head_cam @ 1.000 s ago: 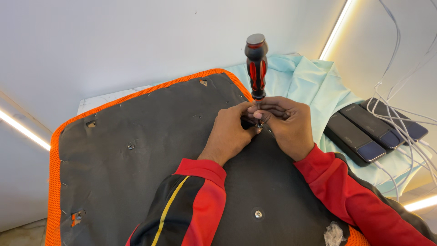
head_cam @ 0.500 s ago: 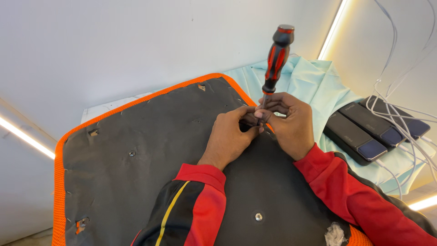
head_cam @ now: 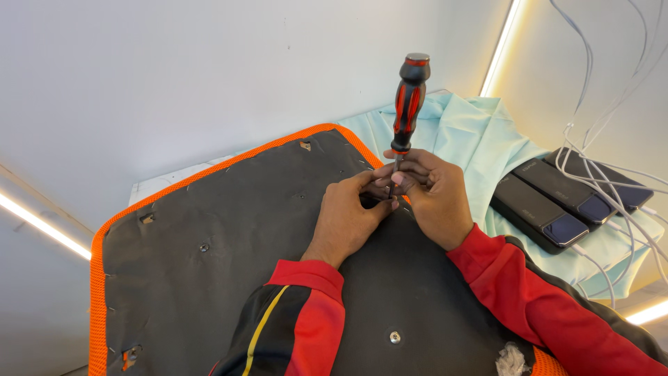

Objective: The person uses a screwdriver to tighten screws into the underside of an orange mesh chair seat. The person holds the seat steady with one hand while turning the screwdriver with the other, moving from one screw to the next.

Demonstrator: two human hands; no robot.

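A black panel with an orange woven edge lies flat under my arms. A red and black screwdriver stands nearly upright with its tip down at the panel's far right edge. My right hand pinches its thin metal shaft just below the handle. Beside it, my left hand has its fingertips curled at the same spot near the tip. What the tip touches is hidden by my fingers.
A pale green cloth covers the table to the right. Three dark flat devices lie on it with white cables running up and away. A metal screw head and small holes dot the panel. A white wall is behind.
The screwdriver handle swung from upright to leaning right, then back to nearly upright. Both hands stayed at the same spot on the panel edge.
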